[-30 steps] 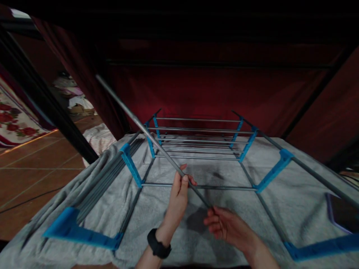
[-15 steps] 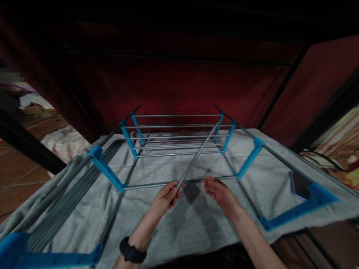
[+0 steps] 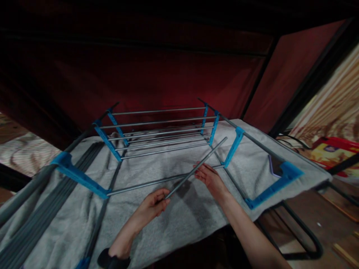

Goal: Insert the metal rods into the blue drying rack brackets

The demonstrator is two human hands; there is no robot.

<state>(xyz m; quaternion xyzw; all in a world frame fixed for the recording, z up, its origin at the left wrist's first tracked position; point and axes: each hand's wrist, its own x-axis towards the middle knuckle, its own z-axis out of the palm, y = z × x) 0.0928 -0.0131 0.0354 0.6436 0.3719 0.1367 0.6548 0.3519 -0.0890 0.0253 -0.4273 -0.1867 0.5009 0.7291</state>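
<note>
A loose grey metal rod (image 3: 183, 180) slants up and to the right over the frame. My left hand (image 3: 154, 203) pinches its lower end between thumb and fingers. Beside the rod's middle is my right hand (image 3: 211, 181), its fingers loosely extended at the rod and not wrapped round it; whether they touch it I cannot tell. Below lies a rack frame of grey tubes with blue plastic brackets (image 3: 232, 147). Several crossbars (image 3: 165, 150) span its far brackets, and a single crossbar (image 3: 148, 184) joins the nearer pair, partly hidden behind the rod.
A grey cloth (image 3: 174, 231) covers the surface under the rack. Several loose rods (image 3: 53, 205) lie along the left. A dark phone-like object with a purple edge (image 3: 275, 166) rests at right. A dark red panel (image 3: 168, 82) stands behind; a red and yellow package (image 3: 335, 153) is far right.
The rod's far end has dropped from the far brackets toward the right and nearer. My right hand has come to the rod. The view has turned right.
</note>
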